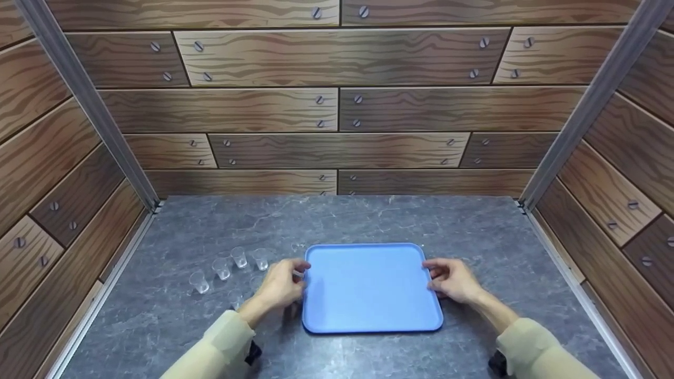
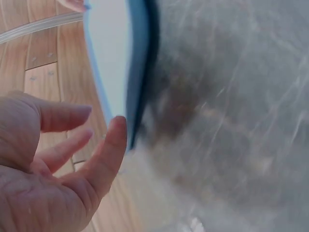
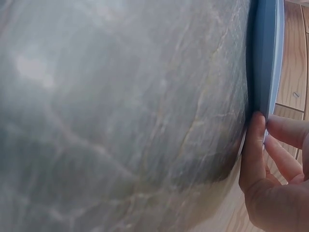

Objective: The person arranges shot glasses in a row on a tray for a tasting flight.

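A flat blue rectangular tray [image 1: 371,289] with a raised rim lies on the grey marbled table, between both hands. At its left edge is my left hand [image 1: 281,284], its fingers loosely bent. One fingertip [image 2: 117,126] of that hand meets the tray's rim in the left wrist view, while other fingers stay apart from it. On the opposite side my right hand [image 1: 455,281] pinches the right rim. Fingertips [image 3: 257,121] lie against the outer wall and rim there in the right wrist view. Nothing is visible on the tray's surface.
Several small clear cups [image 1: 221,268] stand on the table [image 1: 337,218] left of the tray, some partly behind the left hand. Wood-patterned panels [image 1: 337,58] enclose the back and both sides. Metal rails [image 1: 584,105] run up the back corners.
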Available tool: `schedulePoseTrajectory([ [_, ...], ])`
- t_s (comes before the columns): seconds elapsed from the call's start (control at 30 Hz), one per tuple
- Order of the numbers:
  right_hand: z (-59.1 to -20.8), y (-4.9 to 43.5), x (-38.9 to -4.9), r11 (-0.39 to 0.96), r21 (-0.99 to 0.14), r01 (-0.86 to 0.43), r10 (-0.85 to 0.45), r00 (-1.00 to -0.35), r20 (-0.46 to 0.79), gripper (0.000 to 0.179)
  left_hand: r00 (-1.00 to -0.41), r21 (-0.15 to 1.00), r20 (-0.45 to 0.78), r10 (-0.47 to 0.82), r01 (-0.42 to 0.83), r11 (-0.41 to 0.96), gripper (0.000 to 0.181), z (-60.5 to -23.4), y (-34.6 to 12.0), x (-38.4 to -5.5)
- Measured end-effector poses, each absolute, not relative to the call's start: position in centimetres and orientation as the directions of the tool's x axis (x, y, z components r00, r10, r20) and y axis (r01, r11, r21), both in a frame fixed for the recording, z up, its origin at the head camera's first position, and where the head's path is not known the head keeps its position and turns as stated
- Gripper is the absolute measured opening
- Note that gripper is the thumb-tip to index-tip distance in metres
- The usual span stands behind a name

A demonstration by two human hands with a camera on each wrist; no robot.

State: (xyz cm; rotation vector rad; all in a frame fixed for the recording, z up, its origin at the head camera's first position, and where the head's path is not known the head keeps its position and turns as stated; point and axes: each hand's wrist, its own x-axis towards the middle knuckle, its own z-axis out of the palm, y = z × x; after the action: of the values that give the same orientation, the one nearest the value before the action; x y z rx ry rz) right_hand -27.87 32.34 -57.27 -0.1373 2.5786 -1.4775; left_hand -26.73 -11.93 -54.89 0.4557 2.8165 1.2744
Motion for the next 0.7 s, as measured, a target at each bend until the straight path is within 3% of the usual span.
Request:
schedulePoseTrajectory([
  [0.7, -57.4, 32.2, -27.8, 0.518, -0.856, -0.003, -0.152, -0.984, -0.088, 0.053, -0.981, 0.731, 0.144, 0.133, 0.196, 0.653, 0.03, -49.0, -22.4, -25.9],
])
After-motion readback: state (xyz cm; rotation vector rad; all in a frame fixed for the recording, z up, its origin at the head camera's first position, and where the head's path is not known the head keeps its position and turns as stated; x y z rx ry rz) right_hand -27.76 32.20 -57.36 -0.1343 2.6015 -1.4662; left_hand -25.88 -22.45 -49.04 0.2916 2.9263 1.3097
